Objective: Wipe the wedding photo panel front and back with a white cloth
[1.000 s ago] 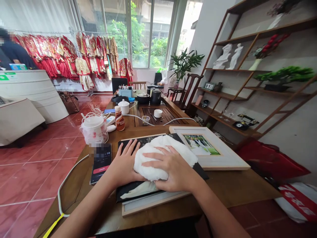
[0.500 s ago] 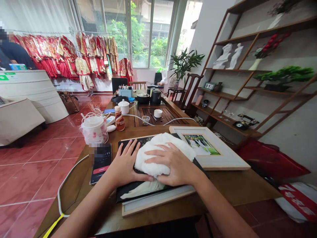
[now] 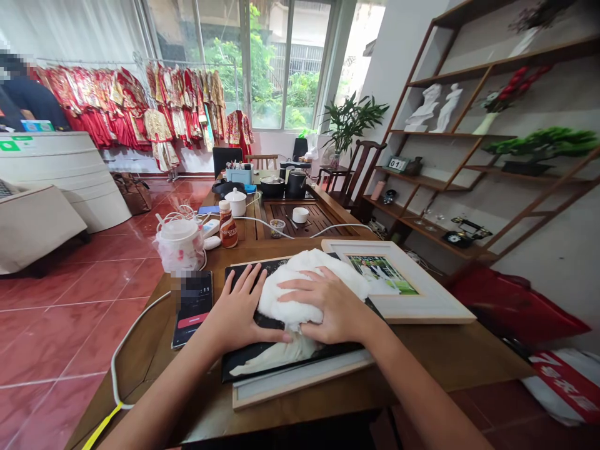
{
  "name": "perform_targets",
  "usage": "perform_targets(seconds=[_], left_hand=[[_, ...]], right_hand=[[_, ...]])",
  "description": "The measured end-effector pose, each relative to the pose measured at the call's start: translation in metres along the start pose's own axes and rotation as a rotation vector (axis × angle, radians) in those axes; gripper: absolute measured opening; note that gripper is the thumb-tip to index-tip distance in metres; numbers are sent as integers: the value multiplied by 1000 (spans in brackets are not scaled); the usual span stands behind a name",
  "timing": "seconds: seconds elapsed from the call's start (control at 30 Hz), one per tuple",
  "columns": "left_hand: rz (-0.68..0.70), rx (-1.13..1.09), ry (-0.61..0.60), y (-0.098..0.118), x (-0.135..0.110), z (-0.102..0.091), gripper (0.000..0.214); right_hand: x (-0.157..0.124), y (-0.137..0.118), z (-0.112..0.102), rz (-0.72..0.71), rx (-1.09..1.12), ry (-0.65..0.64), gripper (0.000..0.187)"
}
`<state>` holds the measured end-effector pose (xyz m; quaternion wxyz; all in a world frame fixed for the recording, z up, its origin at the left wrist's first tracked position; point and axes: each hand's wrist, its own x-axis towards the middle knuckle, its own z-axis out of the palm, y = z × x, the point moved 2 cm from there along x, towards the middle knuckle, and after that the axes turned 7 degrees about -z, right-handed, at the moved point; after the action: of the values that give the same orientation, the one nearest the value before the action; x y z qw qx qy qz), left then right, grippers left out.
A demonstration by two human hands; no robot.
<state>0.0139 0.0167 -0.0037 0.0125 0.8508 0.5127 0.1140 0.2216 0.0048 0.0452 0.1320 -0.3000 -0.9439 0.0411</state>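
A white fluffy wad [image 3: 285, 294], like cotton stuffing, lies on a black board [image 3: 234, 359]. From its near side a pale cloth tail [image 3: 276, 357] runs toward the lower left. My right hand [image 3: 325, 309] rests on the wad with its fingers spread over the top. Flat on the board's left part is my left hand [image 3: 241, 312], fingers apart, its thumb reaching to the cloth tail. Under the board a light wooden picture frame [image 3: 300, 381] sticks out at the near edge. The right hand hides part of the wad.
A framed photo [image 3: 382, 273] lies at the right. Left of the board are a phone [image 3: 192, 312], a wrapped white cup [image 3: 180, 240] and a brown bottle [image 3: 228, 228]. Further back a tea tray [image 3: 323, 219] holds a small white bowl [image 3: 300, 215]. A white cable [image 3: 112, 369] crosses the table's left edge.
My right hand has shifted very slightly to the right on the white wad. My left hand stays in place on the board. The whole view has moved a little.
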Motion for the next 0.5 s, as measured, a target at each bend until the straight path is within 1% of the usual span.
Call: perform_targets(seconds=[0.1,0.17,0.33,0.4,0.5], left_hand=[[-1,-10,0,0,-1,-1,108],[-2,-13,-9,0,0,-1,109],[-7,-12,-45,2,2,-2,117],[-11,-12,-46,2,2,-3,116],[-11,-14,-30,2,1,-4,111]], right_hand=[[1,6,-1,43,-23,20,46],[1,3,0,41,-19,20,46],[0,-11,5,-50,48,-25,48],[0,-8,5,-40,59,-18,47],[-2,4,3,22,45,20,46]])
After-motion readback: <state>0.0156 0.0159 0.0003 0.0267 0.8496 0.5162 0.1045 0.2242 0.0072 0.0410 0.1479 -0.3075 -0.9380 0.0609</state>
